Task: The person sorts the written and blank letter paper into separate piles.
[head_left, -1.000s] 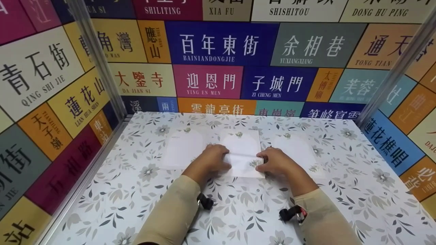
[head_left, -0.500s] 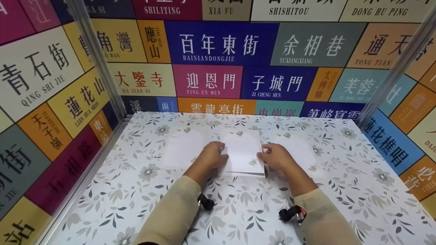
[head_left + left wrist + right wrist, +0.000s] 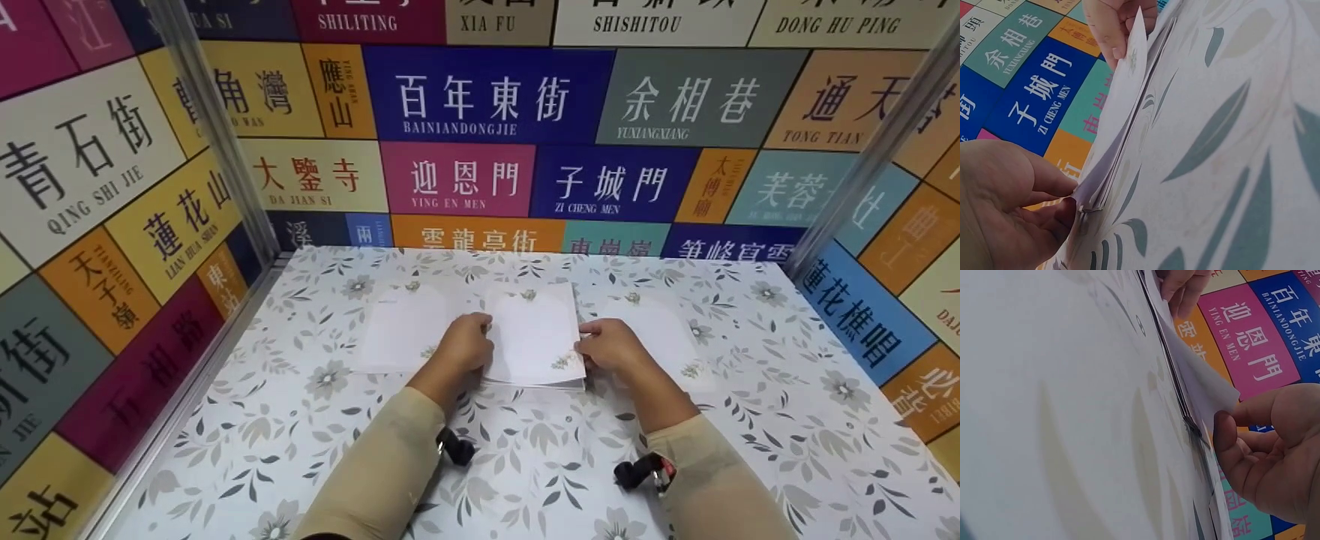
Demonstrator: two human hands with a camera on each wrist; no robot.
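Observation:
A white sheet of paper [image 3: 531, 330] with small floral prints lies over a thin stack of sheets [image 3: 1107, 188] in the middle of the table. My left hand [image 3: 466, 343] pinches its left edge between thumb and fingers, plainly seen in the left wrist view. On the opposite side my right hand [image 3: 609, 343] pinches the right edge. In the right wrist view the sheet [image 3: 1199, 379] bows up from the stack, its corner between thumb and forefinger. The near edge of the stack shows below it in the head view.
Another printed white sheet [image 3: 405, 334] lies to the left, and a similar sheet [image 3: 649, 337] to the right, partly behind my right hand. The table [image 3: 525, 465] has a leaf-and-flower covering. Panels with street names [image 3: 487, 97] enclose the back and both sides.
One second ago the sheet was bent, with its near part raised between my hands. It has since flattened over the stack, and my hands have shifted slightly along its edges.

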